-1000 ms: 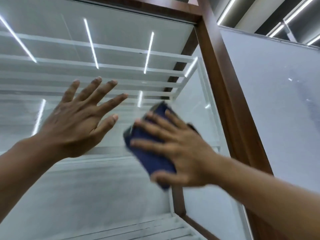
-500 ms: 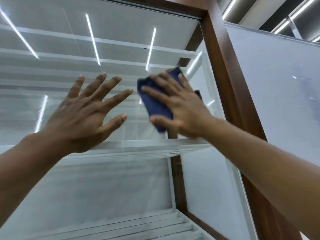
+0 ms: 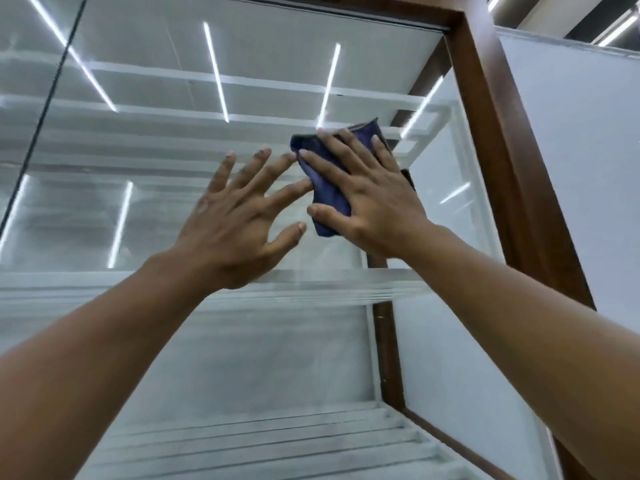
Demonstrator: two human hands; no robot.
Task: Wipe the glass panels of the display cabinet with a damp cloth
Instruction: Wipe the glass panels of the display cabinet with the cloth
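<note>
1. The right hand [image 3: 367,199], fingers flat and spread, presses the blue cloth [image 3: 327,192] high on the glass panel [image 3: 156,81], having swept upward.
2. The left hand [image 3: 235,230], splayed, stays braced beside it.
3. The wiping has likely reached the upper section near the wooden frame [image 3: 502,150].

the front glass panel [image 3: 138,358] of the brown-framed cabinet [image 3: 485,98] has a dark blue cloth [image 3: 329,199] against it near the upper right corner. the right hand [image 3: 374,206] presses it flat, and the left hand [image 3: 232,233] is spread open just beside it. a glass shelf [image 3: 104,289] runs behind.
</note>
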